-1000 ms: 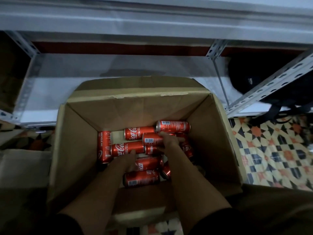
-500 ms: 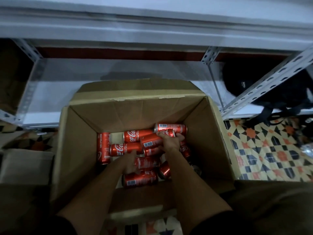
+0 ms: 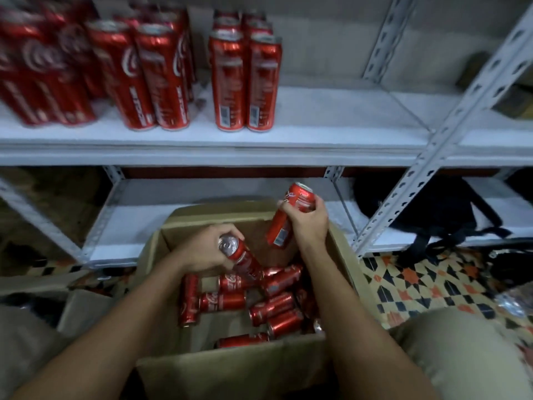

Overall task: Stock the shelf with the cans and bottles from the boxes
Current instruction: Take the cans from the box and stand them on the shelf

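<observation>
An open cardboard box (image 3: 343, 255) stands on the floor in front of me with several red cola cans (image 3: 274, 307) lying loose in its bottom. My left hand (image 3: 202, 249) grips one red can (image 3: 239, 252) just above the pile, its silver top turned toward me. My right hand (image 3: 307, 219) holds another red can (image 3: 288, 215) lifted over the box's far rim, tilted. Above, the white shelf (image 3: 317, 140) carries several upright red cans (image 3: 245, 79) at its left and middle.
The shelf's right half is bare white board. A slanted grey perforated upright (image 3: 450, 116) crosses on the right. A black bag (image 3: 432, 215) lies on the lower shelf. Patterned floor tiles (image 3: 418, 284) show to the right, and another box flap (image 3: 83, 307) sits at left.
Both hands were down among the cans in the box; each has closed on a can and lifted. The view has tilted up, bringing the stocked shelf into sight.
</observation>
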